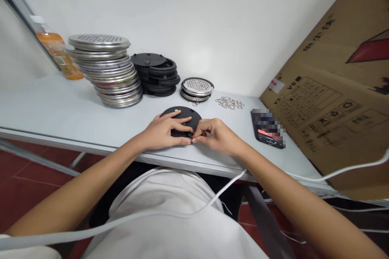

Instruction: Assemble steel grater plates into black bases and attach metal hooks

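Observation:
A black round plastic disc [194, 117] lies flat on the table near its front edge. Over its top spreads my left hand [165, 130], fingers stretched across the surface and thumb at the front rim, holding it down. My right hand [212, 134] is closed in a pinch at the disc's right front rim, thumb and forefinger on a small metal wire clip [190, 136]. Fingertips of both hands meet there and partly hide the clip. Behind the disc, a short stack of perforated metal-topped discs [198, 86] stands beside a loose pile of metal wire clips [230, 102].
A tall leaning stack of metal discs [106, 71] stands back left, beside stacked black discs [154, 75]. An orange drink bottle [59, 50] is behind. At right lie a black phone [269, 139] and a large cardboard box [331, 101]. A white cable [136, 215] crosses my lap.

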The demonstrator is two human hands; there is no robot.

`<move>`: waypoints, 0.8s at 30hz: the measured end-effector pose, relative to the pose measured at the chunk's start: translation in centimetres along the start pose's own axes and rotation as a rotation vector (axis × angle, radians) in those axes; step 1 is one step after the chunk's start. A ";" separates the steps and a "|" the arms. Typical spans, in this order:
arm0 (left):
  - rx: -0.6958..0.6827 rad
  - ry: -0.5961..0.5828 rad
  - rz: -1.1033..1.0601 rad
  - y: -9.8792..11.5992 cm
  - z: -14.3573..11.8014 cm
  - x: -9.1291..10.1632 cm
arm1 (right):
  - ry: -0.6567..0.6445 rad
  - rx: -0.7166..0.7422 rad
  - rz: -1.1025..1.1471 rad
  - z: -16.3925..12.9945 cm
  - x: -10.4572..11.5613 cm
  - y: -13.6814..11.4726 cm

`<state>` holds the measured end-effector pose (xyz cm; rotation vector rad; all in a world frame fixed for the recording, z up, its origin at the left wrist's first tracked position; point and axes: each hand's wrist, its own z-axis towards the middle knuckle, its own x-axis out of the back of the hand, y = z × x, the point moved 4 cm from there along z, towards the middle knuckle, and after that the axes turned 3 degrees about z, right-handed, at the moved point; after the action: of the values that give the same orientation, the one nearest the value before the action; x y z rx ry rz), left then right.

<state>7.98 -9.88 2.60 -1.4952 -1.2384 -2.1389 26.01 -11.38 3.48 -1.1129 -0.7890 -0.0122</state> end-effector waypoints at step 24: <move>0.079 0.030 0.000 0.5 0.1 -0.2 | -0.004 0.127 -0.181 -0.3 0.7 -0.1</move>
<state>8.44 -10.19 2.68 -1.4258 -1.2971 -2.0788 26.68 -11.44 3.94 -0.9191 -0.8797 -0.1101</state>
